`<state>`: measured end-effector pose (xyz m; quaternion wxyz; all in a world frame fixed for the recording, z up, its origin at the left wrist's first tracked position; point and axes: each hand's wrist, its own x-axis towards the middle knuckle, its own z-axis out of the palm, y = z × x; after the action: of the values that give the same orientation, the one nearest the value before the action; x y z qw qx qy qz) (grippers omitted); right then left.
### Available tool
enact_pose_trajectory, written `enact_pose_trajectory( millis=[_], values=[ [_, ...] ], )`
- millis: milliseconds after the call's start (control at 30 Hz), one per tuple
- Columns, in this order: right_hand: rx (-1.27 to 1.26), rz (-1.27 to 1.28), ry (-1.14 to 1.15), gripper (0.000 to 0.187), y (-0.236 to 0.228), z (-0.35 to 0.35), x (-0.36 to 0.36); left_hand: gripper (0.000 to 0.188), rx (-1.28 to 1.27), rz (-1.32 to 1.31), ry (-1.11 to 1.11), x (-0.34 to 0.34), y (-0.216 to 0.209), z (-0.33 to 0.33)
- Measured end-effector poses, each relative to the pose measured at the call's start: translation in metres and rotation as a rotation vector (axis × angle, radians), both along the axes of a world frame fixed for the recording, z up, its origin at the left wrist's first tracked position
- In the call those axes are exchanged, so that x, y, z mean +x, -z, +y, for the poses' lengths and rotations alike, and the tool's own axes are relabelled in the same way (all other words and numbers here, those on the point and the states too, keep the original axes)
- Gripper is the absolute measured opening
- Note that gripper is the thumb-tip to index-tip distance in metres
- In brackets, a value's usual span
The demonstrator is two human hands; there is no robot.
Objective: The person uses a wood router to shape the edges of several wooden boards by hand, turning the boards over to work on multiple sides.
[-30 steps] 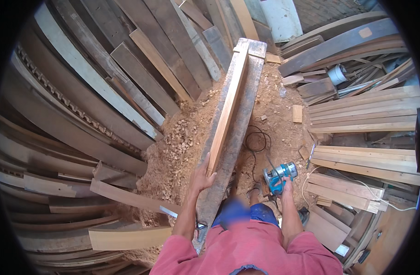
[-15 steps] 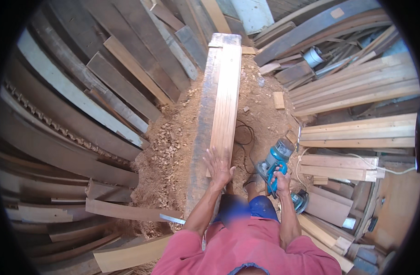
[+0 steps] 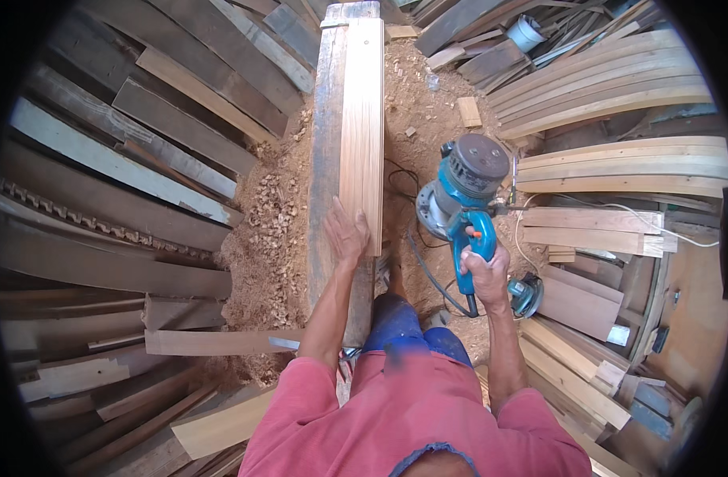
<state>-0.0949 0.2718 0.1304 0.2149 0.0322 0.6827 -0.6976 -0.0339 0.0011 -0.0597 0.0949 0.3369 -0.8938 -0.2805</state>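
A long pale wooden board (image 3: 361, 127) lies lengthwise on a darker grey beam (image 3: 326, 167), running away from me. My left hand (image 3: 345, 235) rests flat on the board's near end, fingers spread. My right hand (image 3: 485, 274) grips the handle of a blue electric power tool (image 3: 462, 191) with a grey round motor cap, held up in the air to the right of the board. Its black cord (image 3: 424, 270) hangs down toward the ground.
Sawdust and wood shavings (image 3: 268, 230) cover the ground around the beam. Stacks of dark planks (image 3: 141, 159) fill the left side; pale curved boards (image 3: 610, 95) pile up on the right. A second small blue tool (image 3: 528, 294) lies by my right wrist.
My right hand has lifted the blue power tool from near the ground up beside the board. My left hand stays on the board's near end. The view has shifted forward.
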Motion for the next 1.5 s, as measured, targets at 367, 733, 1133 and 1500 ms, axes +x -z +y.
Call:
enact_pose_trajectory(
  millis=[367,733,1133,1500],
  values=[
    [-0.030,0.059,-0.120,0.043,0.022,-0.002,0.071,0.054,0.528,-0.085,0.116,0.006,-0.037,-0.039],
    [0.004,0.104,-0.054,0.041,0.015,0.005,0.082,0.059,0.742,0.050,0.722,0.173,-0.042,0.182],
    [0.051,0.229,-0.226,0.037,0.055,-0.052,0.124,0.040,0.819,-0.382,0.645,0.262,0.034,0.196],
    [0.063,0.126,-0.145,0.034,0.082,-0.073,0.183,0.043,0.296,-0.046,0.200,0.073,-0.028,-0.081]
  ],
)
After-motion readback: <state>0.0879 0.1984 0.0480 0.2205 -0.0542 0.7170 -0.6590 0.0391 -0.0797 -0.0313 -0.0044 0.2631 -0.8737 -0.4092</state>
